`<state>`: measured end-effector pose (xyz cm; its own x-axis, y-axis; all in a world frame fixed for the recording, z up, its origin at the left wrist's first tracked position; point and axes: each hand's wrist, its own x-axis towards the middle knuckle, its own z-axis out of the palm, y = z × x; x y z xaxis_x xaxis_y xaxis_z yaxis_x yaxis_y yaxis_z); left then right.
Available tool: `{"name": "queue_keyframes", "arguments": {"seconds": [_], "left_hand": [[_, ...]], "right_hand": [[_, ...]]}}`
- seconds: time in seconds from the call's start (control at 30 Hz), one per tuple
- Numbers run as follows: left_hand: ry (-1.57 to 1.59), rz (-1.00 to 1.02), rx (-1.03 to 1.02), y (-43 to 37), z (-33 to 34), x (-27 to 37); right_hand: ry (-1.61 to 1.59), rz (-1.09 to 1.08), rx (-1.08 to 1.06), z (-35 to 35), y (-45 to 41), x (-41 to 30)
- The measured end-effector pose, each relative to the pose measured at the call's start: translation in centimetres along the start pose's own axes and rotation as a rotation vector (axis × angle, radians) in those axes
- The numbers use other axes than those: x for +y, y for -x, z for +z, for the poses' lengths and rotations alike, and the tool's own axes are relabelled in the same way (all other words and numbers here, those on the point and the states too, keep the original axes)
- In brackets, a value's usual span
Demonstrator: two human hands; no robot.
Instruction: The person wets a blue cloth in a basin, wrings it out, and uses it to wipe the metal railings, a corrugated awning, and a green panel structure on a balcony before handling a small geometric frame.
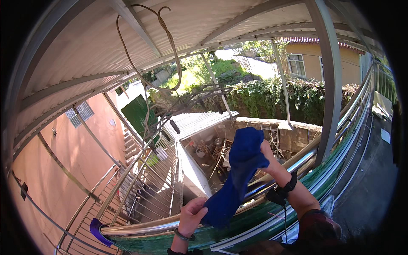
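A dark blue cloth (237,173) is stretched at a slant between my two hands, above a shiny metal railing (143,227). My left hand (193,213) pinches its lower left end between thumb and fingers, and a bangle circles that wrist. Near the cloth's upper right edge, my right hand (271,157) grips it; the fingertips are partly hidden behind the fabric. A black strap with a small dark device and a cable sits on the right wrist. A purple cloth (99,232) hangs over the railing's bent end at lower left.
Green sheeting (143,244) lines the railing, with white strips (242,237) along its near side. A metal post (330,79) stands at the right. Twisted cables (173,47) dangle from the corrugated roof. Beyond the railing lies a lower yard with a brick wall (291,140) and clutter.
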<state>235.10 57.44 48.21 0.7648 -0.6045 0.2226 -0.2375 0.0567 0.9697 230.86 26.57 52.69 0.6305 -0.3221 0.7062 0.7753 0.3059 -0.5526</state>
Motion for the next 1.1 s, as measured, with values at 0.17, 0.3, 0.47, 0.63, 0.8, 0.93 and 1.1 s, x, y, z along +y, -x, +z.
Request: {"name": "queue_keyframes", "arguments": {"seconds": [0.17, 0.3, 0.47, 0.63, 0.8, 0.93, 1.1], "left_hand": [[-0.074, -0.008, -0.026, -1.1, -0.2, -3.5], [-0.897, 0.267, 0.226, -3.1, -2.1, -6.1], [-1.070, 0.190, 0.092, -3.8, -1.9, -7.6], [-1.053, 0.198, 0.126, -3.5, -0.7, -5.9], [-1.186, 0.020, 0.099, -2.7, -0.1, -5.1], [-1.190, 0.062, 0.129, -2.6, -0.5, -6.6], [-1.095, -0.009, 0.186, -2.6, -0.1, -6.0]], "right_hand": [[0.699, -0.620, -0.121, 3.0, -6.8, -3.8], [0.643, -0.782, -0.003, 6.1, -13.0, -4.7], [0.351, -0.774, 0.019, 9.5, -25.4, -5.0], [0.458, -0.644, 0.122, 10.8, -35.3, -5.0], [0.489, -0.252, 0.089, 13.0, -40.7, -4.0], [0.576, -0.334, 0.167, 16.5, -43.4, -3.5], [0.534, -0.254, 0.143, 17.6, -43.3, -1.7]]}}
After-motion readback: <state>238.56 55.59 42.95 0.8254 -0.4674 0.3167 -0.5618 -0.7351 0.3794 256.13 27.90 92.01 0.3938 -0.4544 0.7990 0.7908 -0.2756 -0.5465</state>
